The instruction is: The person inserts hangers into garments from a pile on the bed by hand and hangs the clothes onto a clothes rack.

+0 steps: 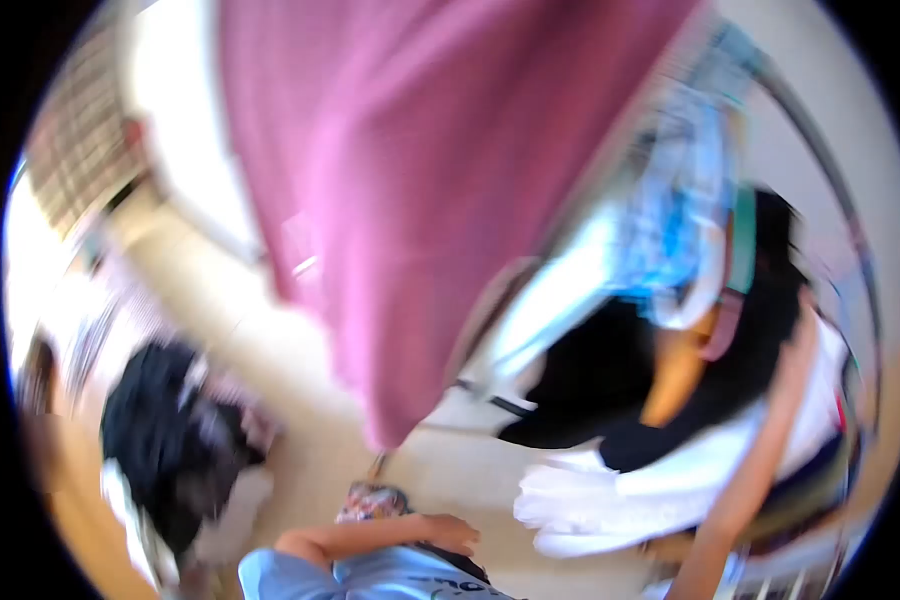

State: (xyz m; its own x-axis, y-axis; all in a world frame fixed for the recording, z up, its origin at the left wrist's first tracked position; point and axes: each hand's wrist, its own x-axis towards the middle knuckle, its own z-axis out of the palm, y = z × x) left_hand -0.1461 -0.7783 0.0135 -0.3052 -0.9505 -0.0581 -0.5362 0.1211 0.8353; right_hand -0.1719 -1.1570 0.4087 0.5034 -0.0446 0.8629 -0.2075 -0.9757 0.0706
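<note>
A large mauve-pink cloth (400, 200) hangs close in front of the camera, blurred, its lower tip near the middle of the view. My left hand (455, 535) is held in front of my light blue shirt (380, 575), apart from the pink cloth, its fingers loosely apart and holding nothing visible. On the right, my right arm reaches up along the hanging clothes. My right hand (805, 305) is at the edge of a black garment (750, 360); its fingers are blurred, and any grip is hidden. White garments (620, 505) lie below the black one.
Light blue items (670, 210), blurred, and an orange strip (675, 380) are at the right among the clothes. A curved dark rail (820, 140) runs behind them. At the lower left is a pile of dark clothes (175, 445); a checked cloth (80, 130) is at the upper left.
</note>
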